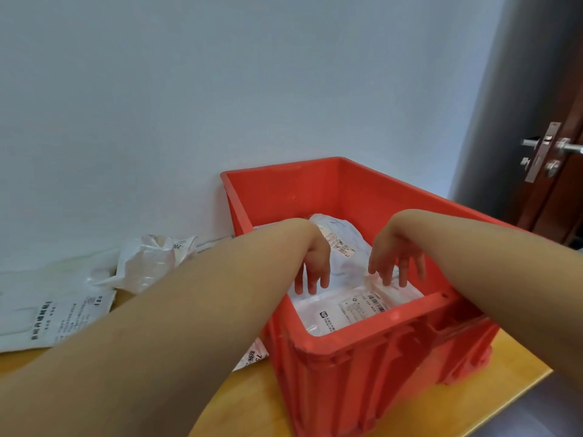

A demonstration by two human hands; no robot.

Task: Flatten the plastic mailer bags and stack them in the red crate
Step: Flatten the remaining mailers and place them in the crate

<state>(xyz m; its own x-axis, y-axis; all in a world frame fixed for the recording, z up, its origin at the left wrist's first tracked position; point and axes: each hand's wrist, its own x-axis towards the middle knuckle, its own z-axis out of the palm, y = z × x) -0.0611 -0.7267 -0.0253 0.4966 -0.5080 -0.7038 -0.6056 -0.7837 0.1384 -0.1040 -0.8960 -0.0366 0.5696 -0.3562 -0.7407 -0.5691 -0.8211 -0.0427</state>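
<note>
Both arms reach down into the red crate (347,351), which stands on the yellow surface (426,414) against the white wall (220,89). Inside it lies a stack of white mailer bags (344,307), the top one flat with a printed label facing up near the crate's front wall. The left hand (314,263) hangs over the bags with its fingers (310,283) straight, spread apart and pointing down, tips at the plastic. The right hand (396,257) does the same just beside it, fingers apart, tips pressing the bag near the label. Neither hand grips anything. To the left of the crate, more bags wait on the surface: a crumpled one (148,260) by the wall and a flatter one (53,307) with black print. A dark door (564,184) with a metal handle stands at the right.
</note>
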